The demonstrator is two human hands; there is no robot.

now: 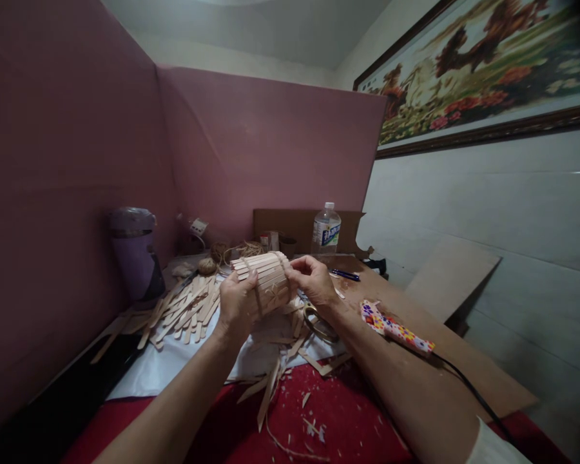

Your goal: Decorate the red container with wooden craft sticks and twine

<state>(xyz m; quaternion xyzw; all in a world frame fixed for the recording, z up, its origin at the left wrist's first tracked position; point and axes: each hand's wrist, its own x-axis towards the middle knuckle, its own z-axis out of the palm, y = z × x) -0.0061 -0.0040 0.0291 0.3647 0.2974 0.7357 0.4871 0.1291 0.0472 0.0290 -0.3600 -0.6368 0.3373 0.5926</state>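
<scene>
A cylinder of pale wooden craft sticks, set side by side and bound by two bands of twine, is held up tilted over the table. Around its left end my left hand is closed, thumb on top. At the right rim, the fingers of my right hand are pinched together against the cylinder; whether they also hold a bit of twine I cannot tell. Just below my right wrist lie scissors with gold-coloured handles, their blades partly hidden. Loose craft sticks are heaped to the left of my left hand.
A flower-patterned glue gun with a black cord lies on the brown board at right. A blue pen-like tool, a clear bottle, twine balls and a purple tumbler stand or lie behind. Scraps litter the red cloth.
</scene>
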